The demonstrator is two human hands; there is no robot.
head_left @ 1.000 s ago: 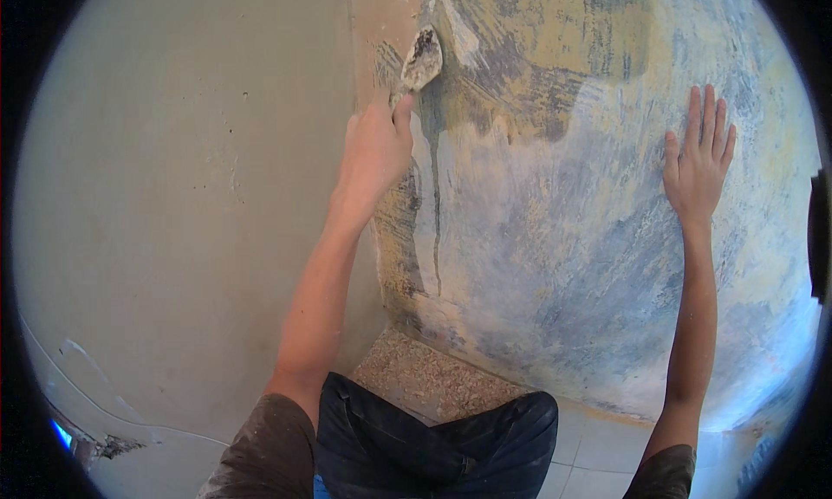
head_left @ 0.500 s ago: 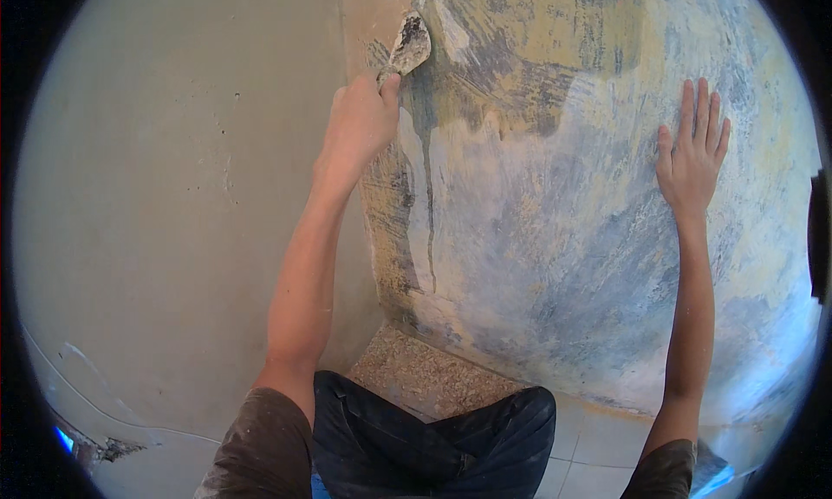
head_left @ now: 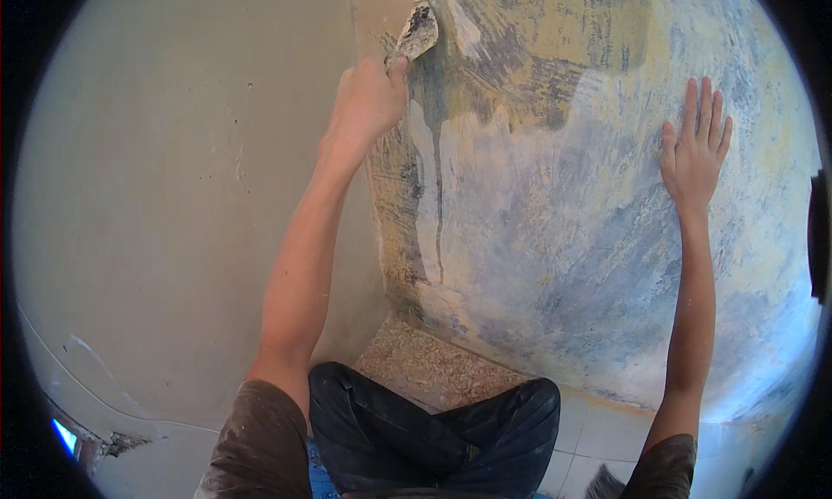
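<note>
Scraper [head_left: 417, 36] is pointing upward near the corner between the plain wall [head_left: 165, 239] and the patchy wall [head_left: 537, 213], its face showing pale and dark residue. The left hand [head_left: 367, 100] is clenching its lower end, while the right hand [head_left: 693, 163] is lying flat on the patchy wall, fingers extended.

Hidden grip, cropped edges
The left hand [head_left: 371, 99] hides the grip end of the scraper [head_left: 419, 31]; the palm of the right hand [head_left: 692, 163], turned to the wall [head_left: 537, 213], is out of sight. The lower edge cuts off both sleeves [head_left: 260, 438] and a dark grey tuft [head_left: 605, 484] (too little shows to name it). The trousers [head_left: 433, 434] mostly cover a blue thing [head_left: 320, 477]; a dark shape [head_left: 817, 239] is cropped at the right rim, and a bright patch [head_left: 63, 436] at lower left is too small to tell.
</note>
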